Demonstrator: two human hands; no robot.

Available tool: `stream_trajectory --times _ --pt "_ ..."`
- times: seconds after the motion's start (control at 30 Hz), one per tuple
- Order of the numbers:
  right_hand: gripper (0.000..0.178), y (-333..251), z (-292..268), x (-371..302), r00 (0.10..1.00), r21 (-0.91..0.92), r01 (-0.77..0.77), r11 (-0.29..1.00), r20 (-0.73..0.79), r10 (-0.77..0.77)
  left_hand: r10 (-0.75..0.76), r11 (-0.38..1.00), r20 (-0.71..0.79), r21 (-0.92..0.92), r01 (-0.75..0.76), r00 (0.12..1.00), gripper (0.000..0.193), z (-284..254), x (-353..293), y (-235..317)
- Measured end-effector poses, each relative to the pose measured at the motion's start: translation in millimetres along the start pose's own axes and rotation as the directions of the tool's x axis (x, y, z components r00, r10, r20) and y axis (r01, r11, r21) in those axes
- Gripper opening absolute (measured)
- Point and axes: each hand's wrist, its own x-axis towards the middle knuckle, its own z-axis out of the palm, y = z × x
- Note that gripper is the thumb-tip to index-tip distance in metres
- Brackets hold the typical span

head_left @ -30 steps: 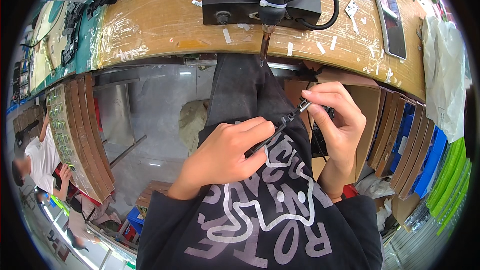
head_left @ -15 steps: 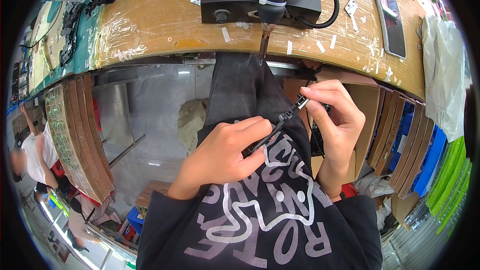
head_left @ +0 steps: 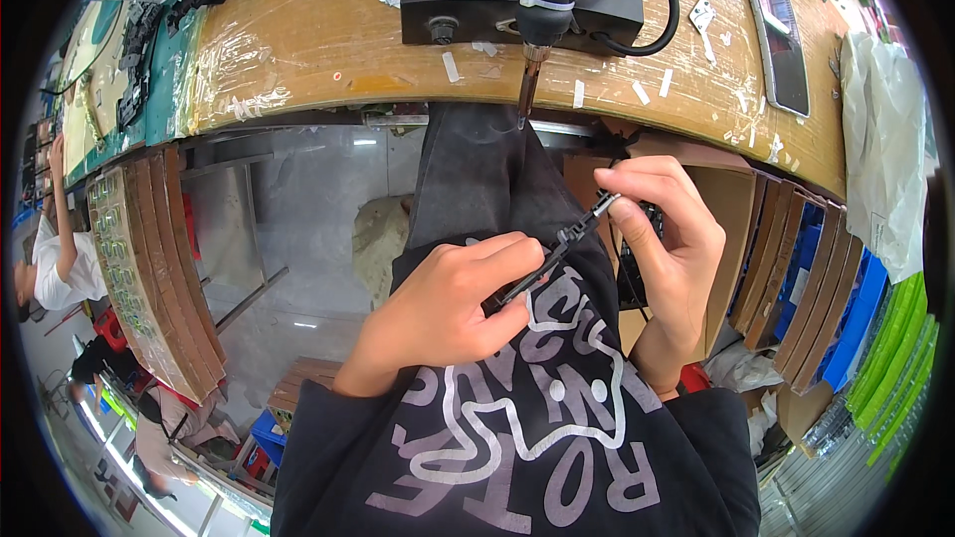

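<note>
- We have the slim black part (head_left: pixel 572 234) held aslant over our lap, on our side of the desk (head_left: pixel 298 55) and clear of it.
- Our left hand (head_left: pixel 448 298) has its grip closed around the lower end.
- Our right hand (head_left: pixel 676 239) has thumb and forefinger at the upper end; whether that grip pinches firmly or merely touches, we can't make out.
- We judge the handwork to be partway: the part is in hand, and both hands are engaged on it.
- Any finished detail is too small to see, so we can't say how much fitting remains.
- Letting go and setting it down are not yet done.
</note>
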Motion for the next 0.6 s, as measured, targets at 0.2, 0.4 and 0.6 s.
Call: stream_trajectory --times 0.2,0.4,0.6 --pt "0.012 1 -11 -3 0.996 0.170 -0.002 0.986 0.086 -0.013 0.000 0.796 0.297 -0.578 0.180 0.955 0.043 -10 3 -9" --pt "0.010 21 -5 -2 0.963 0.404 0.114 0.908 0.181 -0.201 -0.114 0.465 0.371 -0.800 0.380 0.922 0.039 2 15 -24" --pt "0.010 29 10 -4 0.961 0.436 -0.071 0.897 0.269 -0.055 0.016 0.085 0.275 -0.958 0.273 0.961 0.041 16 21 -43"
